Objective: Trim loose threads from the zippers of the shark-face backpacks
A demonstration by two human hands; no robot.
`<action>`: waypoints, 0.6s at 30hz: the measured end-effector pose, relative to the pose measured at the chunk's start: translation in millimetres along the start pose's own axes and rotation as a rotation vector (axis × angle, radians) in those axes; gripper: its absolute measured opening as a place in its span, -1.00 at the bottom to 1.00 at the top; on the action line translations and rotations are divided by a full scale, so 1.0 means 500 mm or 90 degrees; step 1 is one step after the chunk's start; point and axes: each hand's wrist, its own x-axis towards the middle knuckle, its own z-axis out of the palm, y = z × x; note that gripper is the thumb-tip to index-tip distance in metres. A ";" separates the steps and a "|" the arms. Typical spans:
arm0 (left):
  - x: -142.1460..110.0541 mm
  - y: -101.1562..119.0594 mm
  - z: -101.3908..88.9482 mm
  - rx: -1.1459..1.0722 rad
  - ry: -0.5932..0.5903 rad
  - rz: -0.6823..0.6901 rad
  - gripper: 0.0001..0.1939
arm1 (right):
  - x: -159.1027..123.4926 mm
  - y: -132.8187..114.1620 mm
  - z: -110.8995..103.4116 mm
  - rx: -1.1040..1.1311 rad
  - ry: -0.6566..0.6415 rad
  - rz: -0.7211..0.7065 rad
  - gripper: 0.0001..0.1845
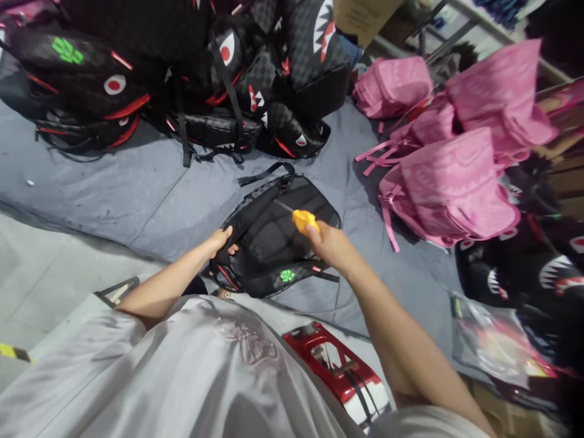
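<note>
A black backpack (278, 234) with a small green mark lies flat on the grey cloth (150, 201) in front of me. My left hand (221, 241) grips its left edge near the strap, fingers curled round the fabric. My right hand (331, 243) is closed on a small yellow-handled tool (305, 219), held just above the backpack's right side; a thin blade or point seems to stick out toward the bag.
A heap of black shark-mouth backpacks (182, 73) fills the back. Pink backpacks (451, 182) pile up at the right, with more black ones (524, 267) beyond them. A red and white object (337, 365) sits near my right elbow. Pale floor (41, 267) lies at the left.
</note>
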 end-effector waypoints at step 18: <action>-0.113 -0.041 0.348 0.611 -0.046 0.389 -0.22 | -0.167 0.219 -0.081 -0.113 0.035 0.293 -0.60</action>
